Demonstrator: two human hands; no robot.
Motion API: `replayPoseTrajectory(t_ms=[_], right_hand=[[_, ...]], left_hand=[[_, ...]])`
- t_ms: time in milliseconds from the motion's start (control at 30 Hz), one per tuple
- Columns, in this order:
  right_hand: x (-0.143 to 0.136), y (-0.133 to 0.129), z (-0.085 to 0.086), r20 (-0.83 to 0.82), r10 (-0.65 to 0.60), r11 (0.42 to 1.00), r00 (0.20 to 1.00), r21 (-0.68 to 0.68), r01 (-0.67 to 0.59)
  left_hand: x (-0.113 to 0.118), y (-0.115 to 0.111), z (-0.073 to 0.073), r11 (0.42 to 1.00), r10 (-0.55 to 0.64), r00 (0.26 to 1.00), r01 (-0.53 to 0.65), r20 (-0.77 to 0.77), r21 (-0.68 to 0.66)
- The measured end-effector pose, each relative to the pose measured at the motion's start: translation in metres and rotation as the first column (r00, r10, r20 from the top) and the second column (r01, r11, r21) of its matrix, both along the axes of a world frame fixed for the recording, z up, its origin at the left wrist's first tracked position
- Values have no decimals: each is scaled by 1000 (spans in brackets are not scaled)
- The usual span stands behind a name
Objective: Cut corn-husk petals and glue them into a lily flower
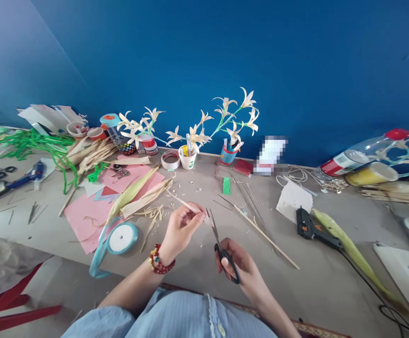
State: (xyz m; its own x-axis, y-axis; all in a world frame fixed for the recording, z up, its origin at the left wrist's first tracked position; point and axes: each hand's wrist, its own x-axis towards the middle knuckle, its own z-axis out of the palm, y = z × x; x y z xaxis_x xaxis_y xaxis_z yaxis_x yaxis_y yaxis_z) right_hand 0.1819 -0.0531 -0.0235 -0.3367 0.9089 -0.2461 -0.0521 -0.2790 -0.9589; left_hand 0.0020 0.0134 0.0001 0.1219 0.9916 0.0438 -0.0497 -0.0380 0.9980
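Note:
My left hand [185, 227] pinches a thin, pale strip of corn husk [183, 203], whose far end points up and to the left. In my right hand [239, 263] is a pair of scissors [217, 237] with black handles, fingers through the loops. The scissor blades point away from me, right beside the short end of the strip that sticks out past my left fingertips. Whether the blades touch the strip, I cannot tell. Left of my left hand lie dry husk pieces [148, 195] and a roll of light blue ribbon [122, 238].
Cups holding pale husk flowers [199, 136] stand along the blue wall. Metal wires [257, 211] and a thin stick [268, 238] lie to the right, then a black glue gun [315, 230] with its cord. Pink paper [85, 216] and green strips [39, 143] are on the left.

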Motion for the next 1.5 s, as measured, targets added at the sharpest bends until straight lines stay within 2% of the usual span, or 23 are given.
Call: replayPoseTrajectory(t_ms=[433, 733, 1133, 1300, 1500], right_hand=[[-1, 0, -1, 10, -20, 999, 1000, -40, 20], [1, -1, -4, -5, -29, 999, 1000, -39, 29], [-1, -2, -9, 11, -77, 996, 997, -33, 78], [-2, -2, -10, 19, -105, 994, 994, -19, 106], [-2, -3, -10, -4, -79, 997, 997, -6, 79]], left_hand=[[1, 0, 0, 999, -6, 995, 9, 96, -31], [0, 2, -1, 999, -8, 999, 10, 50, -47], [1, 0, 1, 992, -44, 991, 59, 127, -113], [6, -7, -5, 987, -56, 984, 80, 168, -138], [7, -8, -8, 993, -48, 984, 66, 171, -100]])
